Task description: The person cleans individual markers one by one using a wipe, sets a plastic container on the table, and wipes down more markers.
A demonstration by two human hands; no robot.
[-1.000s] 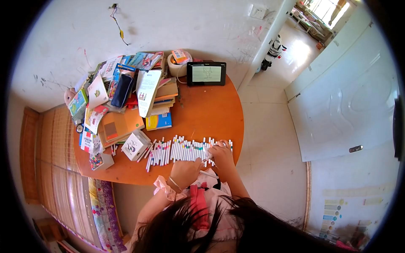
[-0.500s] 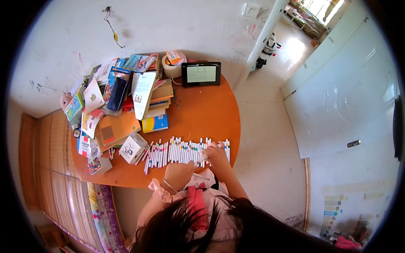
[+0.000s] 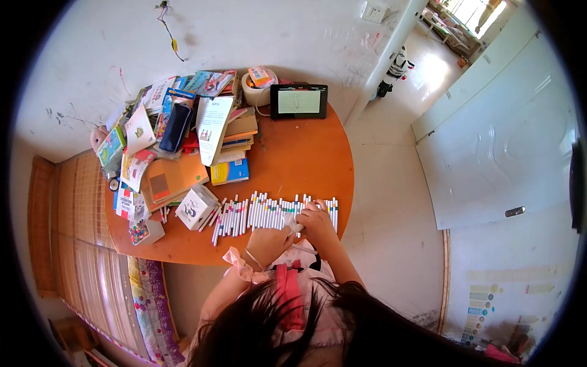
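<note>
Both hands meet over the front edge of the table. My left hand (image 3: 268, 243), closed, has its fingertips against a crumpled white tissue (image 3: 294, 224). On the other side my right hand (image 3: 315, 221) is closed round the same tissue. Whether a pen lies inside it is hidden. A long row of white marker pens (image 3: 265, 210) with coloured bands lies side by side just beyond my hands, partly covered by the right one. A pale stick-like thing (image 3: 306, 248) shows below my hands, near my lap.
To the left on the orange table (image 3: 299, 159) stand a white box (image 3: 197, 208), a container of coloured pens (image 3: 147, 232) and a heap of books topped by a dark pencil case (image 3: 175, 127). A tablet (image 3: 298, 101) stands at the back beside a paper roll (image 3: 257, 92).
A white pen that showed in my left hand is out of sight now. My hands have come closer together round the tissue. The view has shifted slightly, and the writing on the tablet differs.
</note>
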